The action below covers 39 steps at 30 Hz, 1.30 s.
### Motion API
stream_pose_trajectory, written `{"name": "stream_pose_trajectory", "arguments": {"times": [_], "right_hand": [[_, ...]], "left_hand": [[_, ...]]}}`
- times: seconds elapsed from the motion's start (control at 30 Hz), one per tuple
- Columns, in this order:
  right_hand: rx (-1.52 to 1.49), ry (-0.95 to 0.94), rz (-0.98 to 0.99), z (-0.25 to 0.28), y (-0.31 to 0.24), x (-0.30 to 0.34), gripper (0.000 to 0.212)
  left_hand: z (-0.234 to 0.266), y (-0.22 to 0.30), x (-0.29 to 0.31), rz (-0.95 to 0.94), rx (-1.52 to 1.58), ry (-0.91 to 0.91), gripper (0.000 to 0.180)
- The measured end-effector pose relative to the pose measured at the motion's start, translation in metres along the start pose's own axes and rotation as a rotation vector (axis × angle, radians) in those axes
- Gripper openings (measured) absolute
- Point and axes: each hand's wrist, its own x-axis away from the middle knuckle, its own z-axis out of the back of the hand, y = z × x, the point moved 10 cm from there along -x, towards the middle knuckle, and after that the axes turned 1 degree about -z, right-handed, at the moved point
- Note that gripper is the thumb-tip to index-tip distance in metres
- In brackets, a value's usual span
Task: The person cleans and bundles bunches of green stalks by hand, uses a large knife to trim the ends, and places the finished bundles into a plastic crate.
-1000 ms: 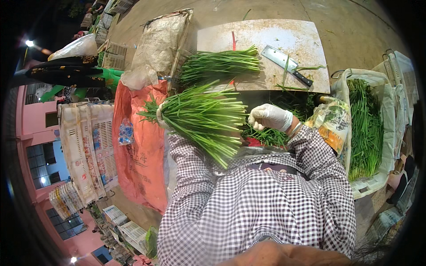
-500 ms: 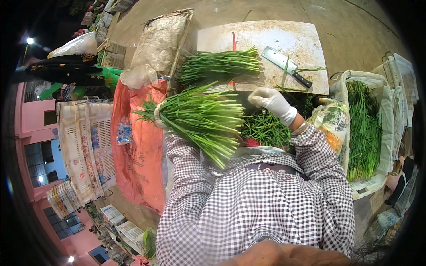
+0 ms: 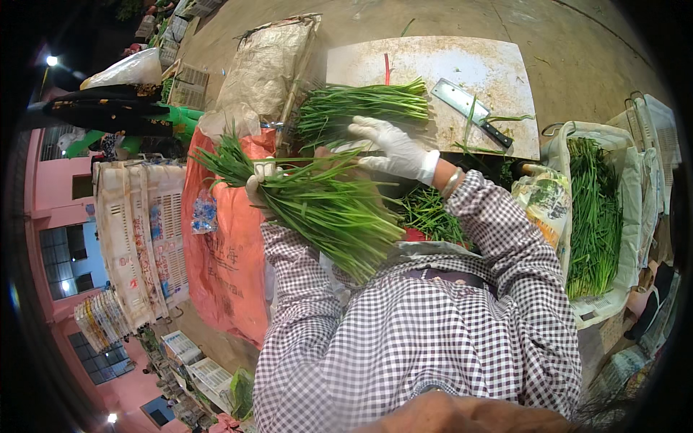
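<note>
In its white glove, my left hand point(image 3: 260, 180) grips a bunch of long green garlic chives point(image 3: 332, 213) near the leafy end. The stalks fan out toward the right and slightly downward. My right hand point(image 3: 397, 150), also gloved, hovers at the upper edge of that bunch with its fingers stretched out; whether they touch any stalks I cannot tell. Just beyond lies a pile of garlic chives point(image 3: 364, 105) on a stained white board point(image 3: 498, 61). A cleaver point(image 3: 458, 97) with a black handle rests on the board's right side.
At the right stands a white crate point(image 3: 561, 169) of chives. Loose green trimmings point(image 3: 437, 213) lie in front of my body. A red-orange sack point(image 3: 224, 252) hangs at my left, with a beige woven sack point(image 3: 263, 68) beyond it. White plastic crates point(image 3: 133, 245) are stacked farther left.
My right hand has moved left to the held bunch and its fingers have spread. My left hand and the chives have shifted slightly; the stalk ends look blurred.
</note>
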Motion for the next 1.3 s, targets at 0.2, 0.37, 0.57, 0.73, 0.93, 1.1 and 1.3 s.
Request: {"name": "stream_pose_trajectory", "arguments": {"times": [0.2,0.37,0.57,0.73,0.93,1.1,1.3], "right_hand": [[-0.626,-0.643,-0.301,-0.090,0.000,0.033,0.061],[-0.983,-0.412,-0.340,-0.093,-0.007,0.053,0.074],[-1.382,-0.140,-0.572,-0.063,0.013,0.062,0.071],[-1.585,0.062,-0.627,-0.022,0.030,0.089,0.058],[-1.604,0.179,-0.691,0.009,0.059,0.125,0.046],[-1.609,0.293,-0.564,0.024,0.089,0.145,0.041],[-1.723,0.473,-0.606,0.039,0.120,0.175,0.043]], "left_hand": [[-0.049,-0.018,-0.020,0.066,0.071,-0.098,0.025],[-0.054,-0.047,-0.031,0.300,-0.199,0.380,0.031],[-0.066,-0.151,-0.109,0.254,-0.519,0.604,0.013],[-0.048,-0.265,-0.143,0.586,-0.581,0.470,0.014],[-0.110,-0.314,-0.157,1.025,-0.859,0.103,0.030],[-0.173,-0.294,-0.214,0.645,-1.621,-0.167,0.061],[-0.197,-0.218,-0.184,0.105,-1.663,-0.203,0.045]]}}
